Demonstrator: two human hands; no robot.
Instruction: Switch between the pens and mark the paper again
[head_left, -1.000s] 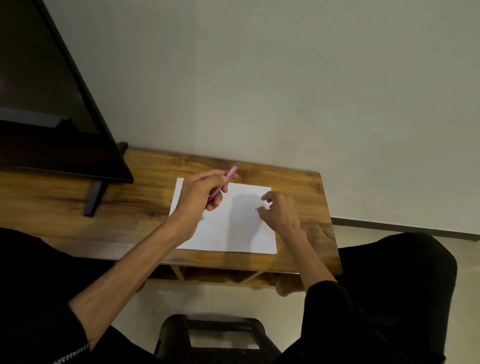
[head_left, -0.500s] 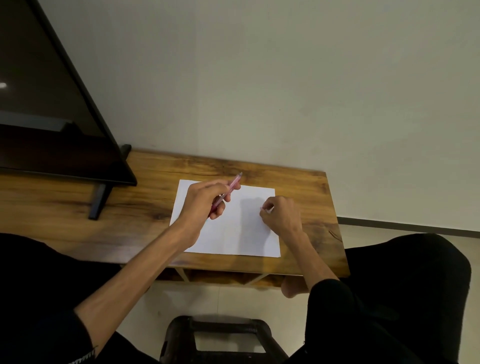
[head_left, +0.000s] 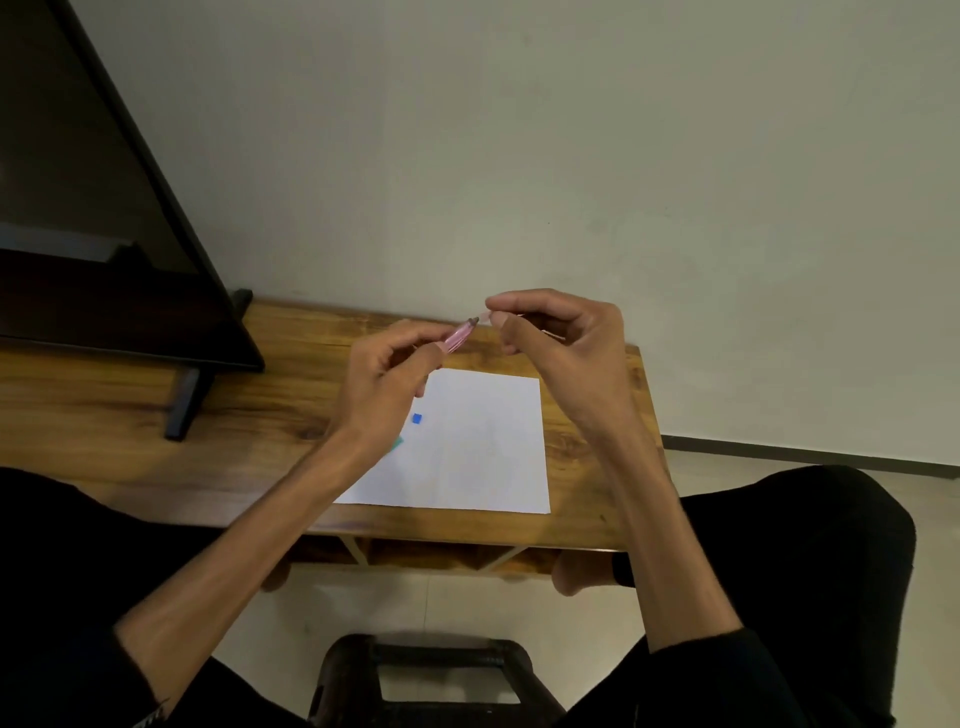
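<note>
My left hand (head_left: 387, 387) grips a pink pen (head_left: 458, 336), raised above the table (head_left: 156, 415) with its tip pointing up and to the right. My right hand (head_left: 558, 348) pinches a small pale piece (head_left: 484, 317) right at that tip. Below my hands lies a white sheet (head_left: 483, 457) with a small blue bit (head_left: 416, 418) on it.

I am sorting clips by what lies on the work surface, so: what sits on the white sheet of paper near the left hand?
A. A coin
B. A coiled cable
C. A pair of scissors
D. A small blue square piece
D: a small blue square piece lies on the white sheet of paper, just right of the left hand, which holds a pink pen.
</note>
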